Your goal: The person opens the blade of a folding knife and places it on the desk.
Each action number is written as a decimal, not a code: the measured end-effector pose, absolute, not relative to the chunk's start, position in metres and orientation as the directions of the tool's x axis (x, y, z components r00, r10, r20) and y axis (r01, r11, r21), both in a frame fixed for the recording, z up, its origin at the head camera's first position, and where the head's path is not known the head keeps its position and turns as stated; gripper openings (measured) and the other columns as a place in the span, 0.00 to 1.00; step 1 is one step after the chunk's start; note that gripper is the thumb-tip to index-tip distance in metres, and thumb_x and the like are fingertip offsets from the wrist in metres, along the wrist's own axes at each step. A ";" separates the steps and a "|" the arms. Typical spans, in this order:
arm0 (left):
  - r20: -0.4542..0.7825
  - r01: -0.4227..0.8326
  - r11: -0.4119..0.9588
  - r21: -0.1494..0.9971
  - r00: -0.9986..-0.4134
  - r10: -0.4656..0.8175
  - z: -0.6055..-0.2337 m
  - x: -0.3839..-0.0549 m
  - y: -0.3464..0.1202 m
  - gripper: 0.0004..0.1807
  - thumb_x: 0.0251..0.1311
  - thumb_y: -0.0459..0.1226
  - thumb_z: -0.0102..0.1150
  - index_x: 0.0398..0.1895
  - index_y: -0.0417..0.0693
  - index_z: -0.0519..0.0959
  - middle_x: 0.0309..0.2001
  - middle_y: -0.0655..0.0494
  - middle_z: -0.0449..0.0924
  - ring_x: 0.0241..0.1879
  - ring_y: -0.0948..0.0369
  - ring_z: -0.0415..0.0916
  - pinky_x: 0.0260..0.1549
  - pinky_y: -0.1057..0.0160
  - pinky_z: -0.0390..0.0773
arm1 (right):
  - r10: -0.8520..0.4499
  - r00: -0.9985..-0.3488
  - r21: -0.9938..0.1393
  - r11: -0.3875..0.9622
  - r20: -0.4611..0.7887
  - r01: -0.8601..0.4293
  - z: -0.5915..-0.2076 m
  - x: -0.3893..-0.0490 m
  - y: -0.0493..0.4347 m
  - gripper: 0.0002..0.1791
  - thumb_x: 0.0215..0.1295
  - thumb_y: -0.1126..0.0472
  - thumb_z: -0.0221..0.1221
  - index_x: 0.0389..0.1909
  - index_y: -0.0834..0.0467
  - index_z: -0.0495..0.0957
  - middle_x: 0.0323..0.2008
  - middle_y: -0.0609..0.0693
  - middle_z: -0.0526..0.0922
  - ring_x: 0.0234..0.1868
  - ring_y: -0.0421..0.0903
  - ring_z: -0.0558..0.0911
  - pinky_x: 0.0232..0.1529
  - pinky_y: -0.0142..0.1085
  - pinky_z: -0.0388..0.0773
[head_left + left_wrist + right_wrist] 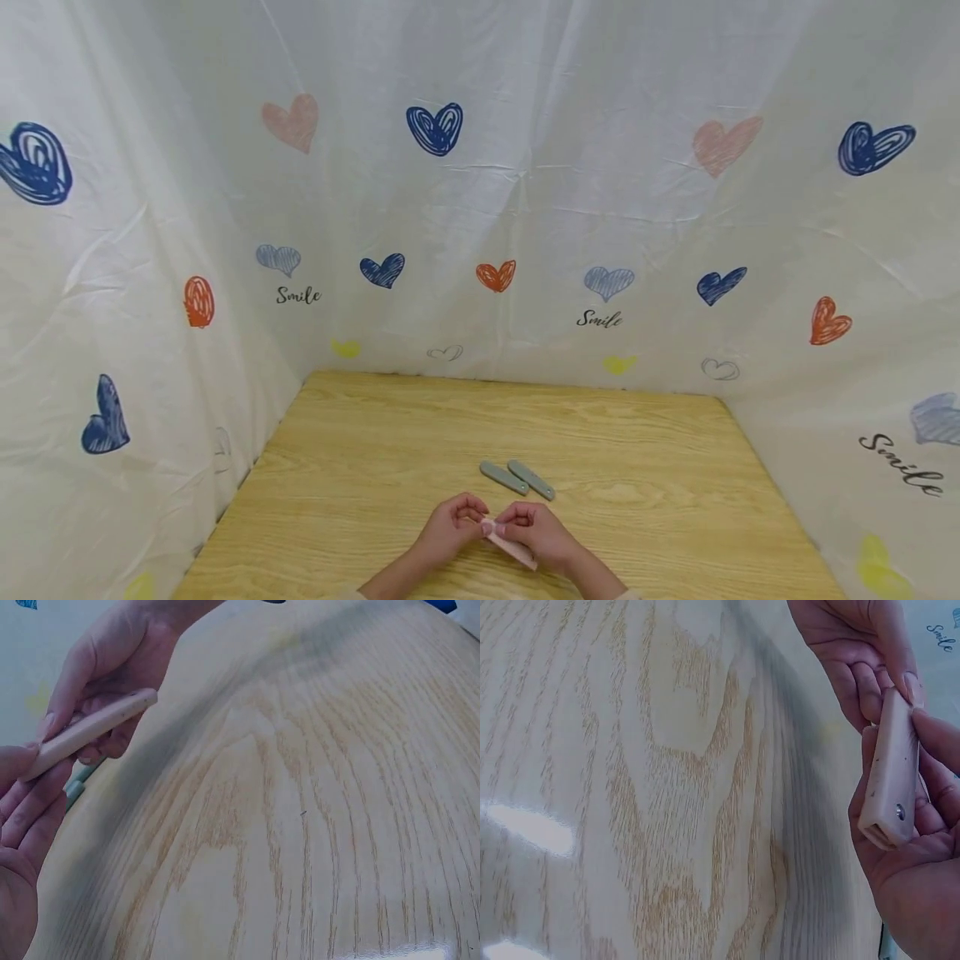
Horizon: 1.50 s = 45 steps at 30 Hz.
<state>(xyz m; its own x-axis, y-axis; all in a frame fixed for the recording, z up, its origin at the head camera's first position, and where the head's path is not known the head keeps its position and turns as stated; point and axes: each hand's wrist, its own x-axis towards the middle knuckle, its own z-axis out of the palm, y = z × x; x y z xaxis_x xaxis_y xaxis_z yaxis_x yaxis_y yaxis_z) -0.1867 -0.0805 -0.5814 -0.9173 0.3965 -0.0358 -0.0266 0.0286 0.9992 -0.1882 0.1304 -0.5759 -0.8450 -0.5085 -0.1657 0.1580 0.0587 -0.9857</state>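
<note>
Tabletop (375, 442) of yellow wood grain runs back to a far edge that meets a white curtain (495, 192); its left and right edges slant outward toward the near side, with curtain rising beside each. At the near middle, well in from both side edges, the left hand (450, 531) and right hand (543, 535) hold one slim pale pink bar (513, 552) between them. The left hand pinches its far left end, thumb on top; the right hand's fingers curl around it from the right, its thumb close to the left thumb. The bar slants to near right, where a slotted end with a metal rivet (900, 812) shows. Small dark specks mark its side.

Just beyond the hands lie two grey-green bars, a left one (502, 477) and a right one (532, 481), side by side on a slant; whether they touch cannot be told. Wide stretches of wood extend left and right of them, and back to the far edge.

Black script on the curtain reads "Smile" at far left, right of centre and on the right side, each under a light blue heart.
</note>
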 end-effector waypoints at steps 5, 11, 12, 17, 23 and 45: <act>-0.049 -0.035 0.041 0.999 -0.904 0.424 -0.581 -0.185 -0.080 0.16 0.59 0.35 0.65 0.41 0.28 0.78 0.34 0.56 0.81 0.29 0.69 0.79 0.30 0.74 0.79 | -0.477 -0.847 -0.962 -0.011 -0.235 0.273 -0.582 -0.185 0.131 0.08 0.61 0.60 0.64 0.37 0.61 0.84 0.33 0.43 0.86 0.33 0.36 0.80 0.33 0.25 0.77; -0.051 -0.048 0.017 0.999 -0.899 0.435 -0.581 -0.186 -0.078 0.17 0.58 0.35 0.66 0.41 0.25 0.77 0.32 0.59 0.81 0.29 0.70 0.78 0.31 0.75 0.79 | -0.464 -0.834 -0.913 -0.115 -0.298 0.391 -0.589 -0.182 0.131 0.05 0.65 0.61 0.59 0.32 0.51 0.84 0.31 0.40 0.84 0.32 0.34 0.79 0.32 0.23 0.76; -0.050 -0.049 0.013 0.999 -0.898 0.436 -0.582 -0.186 -0.078 0.17 0.58 0.35 0.66 0.41 0.25 0.77 0.31 0.59 0.81 0.29 0.71 0.78 0.30 0.75 0.79 | -0.460 -0.836 -0.915 -0.110 -0.298 0.387 -0.589 -0.181 0.131 0.06 0.66 0.60 0.59 0.33 0.52 0.84 0.31 0.40 0.84 0.32 0.34 0.79 0.32 0.23 0.76; -0.061 -0.066 0.004 0.998 -0.898 0.436 -0.585 -0.183 -0.078 0.17 0.58 0.34 0.65 0.41 0.24 0.77 0.29 0.61 0.80 0.28 0.71 0.77 0.30 0.75 0.79 | -0.446 -0.863 -0.961 -0.018 -0.240 0.276 -0.589 -0.183 0.132 0.12 0.66 0.61 0.59 0.39 0.67 0.83 0.31 0.42 0.85 0.32 0.34 0.79 0.32 0.23 0.77; -0.050 -0.062 -0.016 0.998 -0.909 0.415 -0.589 -0.180 -0.076 0.18 0.58 0.33 0.65 0.45 0.23 0.77 0.33 0.53 0.83 0.30 0.71 0.79 0.33 0.75 0.80 | -0.411 -0.905 -0.988 0.139 -0.115 0.062 -0.588 -0.186 0.134 0.14 0.66 0.63 0.59 0.39 0.73 0.81 0.31 0.48 0.85 0.29 0.33 0.76 0.29 0.23 0.73; -0.077 -0.067 0.045 0.997 -0.955 0.287 -0.596 -0.184 -0.089 0.17 0.59 0.34 0.65 0.44 0.25 0.79 0.36 0.47 0.84 0.30 0.71 0.79 0.32 0.73 0.80 | -0.267 -0.952 -0.988 0.083 -0.148 0.130 -0.578 -0.201 0.146 0.15 0.63 0.65 0.61 0.42 0.75 0.76 0.28 0.44 0.84 0.29 0.34 0.79 0.32 0.27 0.78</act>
